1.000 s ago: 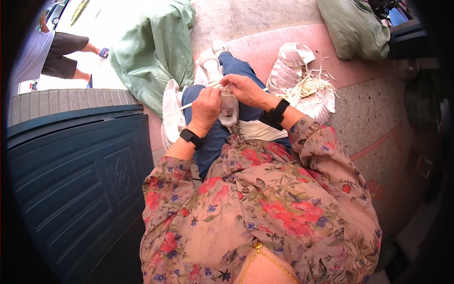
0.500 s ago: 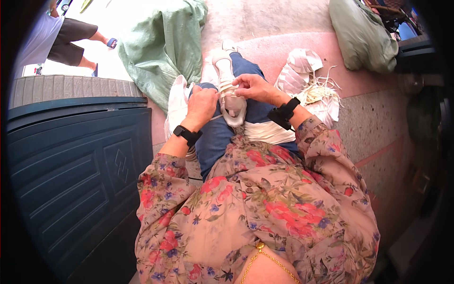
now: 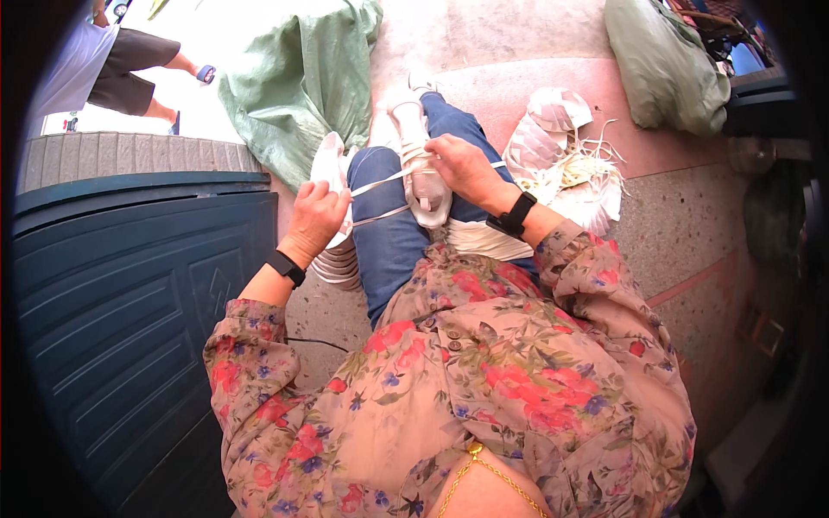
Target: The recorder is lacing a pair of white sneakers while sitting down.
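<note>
A pale shoe upper [image 3: 427, 200] lies lengthwise between my denim-covered thighs, with lacing across its middle. My left hand [image 3: 316, 217] is closed on a flat white shoelace [image 3: 376, 185], drawn taut over my left thigh from the upper. A second strand runs lower across the same thigh toward that hand. My right hand [image 3: 472, 175] is closed in a pinch over the lacing, with a bit of lace showing on its far side; its fingertips are partly hidden. Beside my left knee stands a white upper [image 3: 326, 162], above a stack of curved pale pieces [image 3: 337, 266].
To the right lie a pile of white uppers [image 3: 557, 112] and a tangle of cream laces [image 3: 577, 164]. A pale bundle of strands [image 3: 484, 242] rests across my right thigh. Green sacks [image 3: 298, 78] stand ahead; a blue door [image 3: 155, 319] is at left. A person walks beyond it.
My left hand has moved from the upper out to the left and nearer me, pulling the lace taut. My right hand stays at the lacing, its fingers now closer together.
</note>
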Available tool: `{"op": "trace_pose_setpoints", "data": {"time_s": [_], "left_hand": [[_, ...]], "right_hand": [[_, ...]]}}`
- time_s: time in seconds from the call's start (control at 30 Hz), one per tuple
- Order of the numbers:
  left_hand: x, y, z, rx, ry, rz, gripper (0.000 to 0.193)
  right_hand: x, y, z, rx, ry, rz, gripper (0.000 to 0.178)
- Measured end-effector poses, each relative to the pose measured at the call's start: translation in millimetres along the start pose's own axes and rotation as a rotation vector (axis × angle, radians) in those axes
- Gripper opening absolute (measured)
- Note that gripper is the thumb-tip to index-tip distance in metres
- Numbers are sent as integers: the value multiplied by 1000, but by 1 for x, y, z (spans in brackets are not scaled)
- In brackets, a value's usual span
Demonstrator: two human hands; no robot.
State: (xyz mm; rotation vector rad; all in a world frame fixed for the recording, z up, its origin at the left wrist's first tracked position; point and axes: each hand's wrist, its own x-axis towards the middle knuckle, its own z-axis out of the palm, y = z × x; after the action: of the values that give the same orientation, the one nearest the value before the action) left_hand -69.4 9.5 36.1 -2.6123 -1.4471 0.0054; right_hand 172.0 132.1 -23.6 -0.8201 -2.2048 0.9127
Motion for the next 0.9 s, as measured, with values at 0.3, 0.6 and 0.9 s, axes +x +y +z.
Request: {"op": "trace_pose_setpoints", "data": {"time_s": [0.3,0.6,0.9], "left_hand": [[65,45,22,-457,27,-429,11],[35,9,12,-376,122,-628,15],[54,-11,-90,-1927,337,-1224,15]], "right_hand": [[-12,2,-16,-157,-323,194,23],[-7,-25,-60,-451,-289,274,11],[22,-33,-129,237,-642,446,25]]}}
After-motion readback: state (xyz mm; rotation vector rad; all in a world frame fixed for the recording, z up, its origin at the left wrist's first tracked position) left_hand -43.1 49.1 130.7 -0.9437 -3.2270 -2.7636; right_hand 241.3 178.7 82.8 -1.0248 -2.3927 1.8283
